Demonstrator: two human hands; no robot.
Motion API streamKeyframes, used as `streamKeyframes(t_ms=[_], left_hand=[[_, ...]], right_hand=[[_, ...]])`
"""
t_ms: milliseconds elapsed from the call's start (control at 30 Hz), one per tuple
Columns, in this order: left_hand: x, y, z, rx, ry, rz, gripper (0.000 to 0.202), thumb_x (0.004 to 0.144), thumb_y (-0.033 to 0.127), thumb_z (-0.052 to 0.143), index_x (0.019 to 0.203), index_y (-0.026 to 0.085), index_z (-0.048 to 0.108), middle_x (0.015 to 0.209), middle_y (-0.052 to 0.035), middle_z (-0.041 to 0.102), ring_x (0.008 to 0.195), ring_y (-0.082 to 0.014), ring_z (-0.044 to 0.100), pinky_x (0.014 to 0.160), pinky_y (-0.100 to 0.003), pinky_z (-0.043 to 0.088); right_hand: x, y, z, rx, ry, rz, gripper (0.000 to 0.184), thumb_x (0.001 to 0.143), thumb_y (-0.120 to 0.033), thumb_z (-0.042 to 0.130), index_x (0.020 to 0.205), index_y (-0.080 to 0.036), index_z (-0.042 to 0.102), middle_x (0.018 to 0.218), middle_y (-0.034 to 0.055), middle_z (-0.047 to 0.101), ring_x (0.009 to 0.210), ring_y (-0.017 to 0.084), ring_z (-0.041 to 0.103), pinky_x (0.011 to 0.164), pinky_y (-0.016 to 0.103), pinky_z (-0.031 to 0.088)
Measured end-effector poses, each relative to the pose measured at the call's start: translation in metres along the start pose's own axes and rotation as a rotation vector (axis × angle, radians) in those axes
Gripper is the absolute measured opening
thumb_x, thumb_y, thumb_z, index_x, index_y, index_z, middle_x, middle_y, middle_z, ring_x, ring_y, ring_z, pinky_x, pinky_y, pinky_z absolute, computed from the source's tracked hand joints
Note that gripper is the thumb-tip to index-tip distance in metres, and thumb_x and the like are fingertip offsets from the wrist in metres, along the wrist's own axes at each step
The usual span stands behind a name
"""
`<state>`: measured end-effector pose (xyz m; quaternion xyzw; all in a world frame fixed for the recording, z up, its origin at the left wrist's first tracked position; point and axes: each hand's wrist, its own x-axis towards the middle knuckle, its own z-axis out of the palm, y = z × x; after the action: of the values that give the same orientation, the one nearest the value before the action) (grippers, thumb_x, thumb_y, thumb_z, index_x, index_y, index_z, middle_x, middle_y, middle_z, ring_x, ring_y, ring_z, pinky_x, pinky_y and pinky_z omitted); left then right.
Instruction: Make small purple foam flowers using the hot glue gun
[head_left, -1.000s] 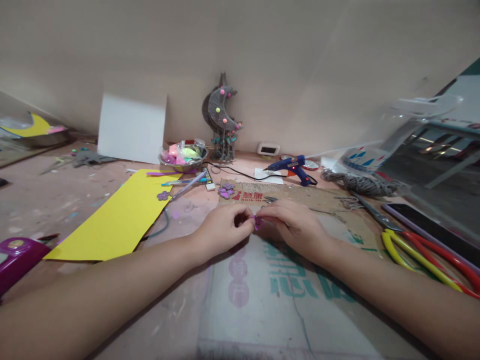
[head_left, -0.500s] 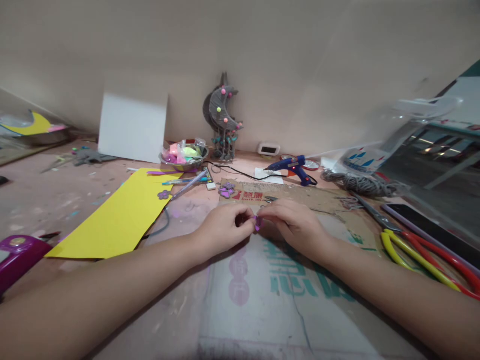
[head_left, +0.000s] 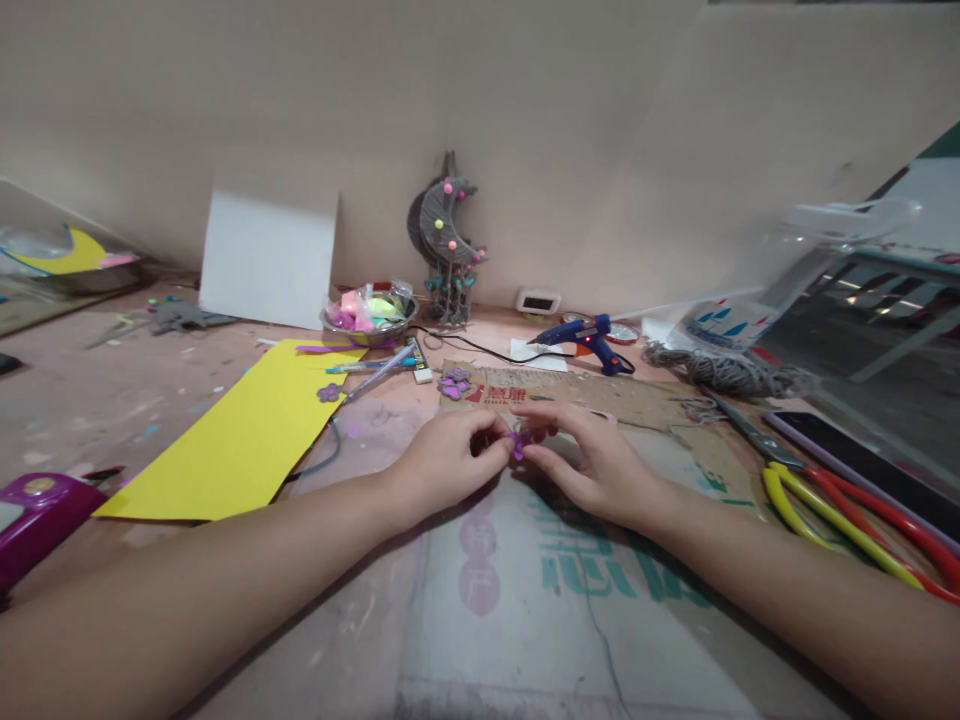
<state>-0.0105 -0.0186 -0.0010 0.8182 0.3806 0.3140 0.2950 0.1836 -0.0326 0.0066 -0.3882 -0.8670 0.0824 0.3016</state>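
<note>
As the left hand (head_left: 451, 455) pinches a purple piece (head_left: 518, 448), right hand (head_left: 604, 460) half-open, a metal bowl (head_left: 390, 331) holds colourful lumps (head_left: 361, 315).

Cannot make out the shape of the small purple piece (head_left: 518, 446), tiny and partly covered by the left fingers (head_left: 491, 460) and right fingers (head_left: 553, 412). Can see only part of the magenta device (head_left: 45, 515) and a dark object (head_left: 7, 363), both cut off by the left edge, and of the phone (head_left: 870, 478) and scissors (head_left: 787, 466), both running past the right edge. Cannot read the small white device (head_left: 538, 301).
</note>
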Motion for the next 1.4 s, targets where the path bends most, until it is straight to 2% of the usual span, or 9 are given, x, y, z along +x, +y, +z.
streamKeyframes(t_ms=[133, 267, 400, 533, 800, 900, 1033, 1200, 1400], left_hand=[[0.0002, 0.0011, -0.0005, -0.023, 0.011, 0.016, 0.019, 0.082, 0.025, 0.046, 0.075, 0.017, 0.061, 0.077, -0.0010, 0.064, 0.074, -0.0144, 0.057, 0.070, -0.026, 0.043], [0.0000, 0.0013, -0.0013, -0.072, 0.006, -0.019, 0.019, 0.082, 0.028, 0.048, 0.080, 0.017, 0.063, 0.080, -0.0014, 0.066, 0.076, -0.0145, 0.057, 0.071, -0.025, 0.043], [0.0000, -0.0018, -0.0021, -0.218, 0.024, -0.097, 0.027, 0.086, 0.036, 0.043, 0.086, 0.016, 0.062, 0.078, -0.0015, 0.065, 0.071, -0.0132, 0.057, 0.064, -0.023, 0.043], [0.0005, -0.0039, -0.0023, -0.257, -0.001, -0.127, 0.027, 0.085, 0.037, 0.045, 0.080, 0.015, 0.061, 0.073, -0.0009, 0.063, 0.067, -0.0125, 0.056, 0.060, -0.022, 0.042], [0.0009, -0.0007, -0.0029, -0.194, 0.004, -0.054, 0.016, 0.082, 0.025, 0.049, 0.078, 0.016, 0.061, 0.080, -0.0013, 0.065, 0.076, -0.0138, 0.058, 0.071, -0.024, 0.044], [0.0012, -0.0007, -0.0033, -0.201, 0.016, -0.073, 0.017, 0.082, 0.026, 0.048, 0.080, 0.016, 0.062, 0.081, -0.0015, 0.066, 0.077, -0.0141, 0.059, 0.071, -0.024, 0.044], [0.0010, 0.0003, -0.0043, -0.218, 0.059, -0.104, 0.019, 0.083, 0.027, 0.047, 0.082, 0.016, 0.062, 0.079, -0.0015, 0.065, 0.075, -0.0138, 0.059, 0.068, -0.023, 0.044], [-0.0003, 0.0011, -0.0037, -0.192, 0.074, -0.097, 0.019, 0.083, 0.027, 0.047, 0.082, 0.016, 0.063, 0.080, -0.0014, 0.065, 0.075, -0.0143, 0.059, 0.069, -0.025, 0.044], [-0.0016, 0.0022, -0.0032, -0.174, 0.006, -0.058, 0.020, 0.084, 0.026, 0.047, 0.081, 0.017, 0.064, 0.080, -0.0019, 0.067, 0.076, -0.0148, 0.060, 0.071, -0.026, 0.045]], right_hand=[[0.0030, -0.0012, 0.0026, 0.160, -0.032, 0.114, 0.035, 0.084, -0.021, 0.051, 0.118, -0.020, 0.047, 0.084, 0.0043, 0.065, 0.075, 0.016, 0.062, 0.071, 0.030, 0.050], [0.0042, -0.0011, 0.0032, 0.264, -0.062, 0.159, 0.036, 0.086, -0.018, 0.048, 0.121, -0.020, 0.043, 0.079, 0.0019, 0.065, 0.074, 0.014, 0.063, 0.071, 0.029, 0.050], [0.0027, -0.0015, 0.0042, 0.240, -0.054, 0.138, 0.036, 0.084, -0.018, 0.050, 0.120, -0.021, 0.045, 0.087, 0.0030, 0.066, 0.078, 0.015, 0.064, 0.074, 0.029, 0.050], [0.0016, -0.0007, 0.0062, 0.153, -0.043, 0.087, 0.036, 0.084, -0.020, 0.052, 0.120, -0.023, 0.048, 0.100, 0.0059, 0.065, 0.085, 0.016, 0.063, 0.078, 0.031, 0.049], [0.0024, -0.0007, 0.0045, 0.094, -0.043, 0.076, 0.035, 0.083, -0.021, 0.054, 0.118, -0.024, 0.049, 0.084, 0.0017, 0.066, 0.078, 0.016, 0.062, 0.076, 0.032, 0.048], [0.0038, -0.0017, 0.0035, 0.134, -0.028, 0.113, 0.033, 0.083, -0.023, 0.054, 0.116, -0.022, 0.050, 0.081, 0.0016, 0.067, 0.075, 0.016, 0.063, 0.074, 0.031, 0.048], [0.0060, -0.0030, 0.0019, 0.193, 0.008, 0.173, 0.024, 0.086, -0.023, 0.048, 0.109, -0.020, 0.053, 0.074, 0.0010, 0.066, 0.067, 0.015, 0.063, 0.065, 0.027, 0.049], [0.0043, -0.0024, 0.0028, 0.094, 0.007, 0.187, 0.022, 0.087, -0.022, 0.047, 0.107, -0.019, 0.054, 0.069, 0.0004, 0.064, 0.065, 0.015, 0.061, 0.066, 0.028, 0.048], [0.0018, -0.0015, 0.0043, -0.016, 0.146, 0.109, 0.021, 0.085, -0.020, 0.049, 0.105, -0.021, 0.055, 0.085, 0.0032, 0.066, 0.074, 0.016, 0.062, 0.069, 0.030, 0.049]])
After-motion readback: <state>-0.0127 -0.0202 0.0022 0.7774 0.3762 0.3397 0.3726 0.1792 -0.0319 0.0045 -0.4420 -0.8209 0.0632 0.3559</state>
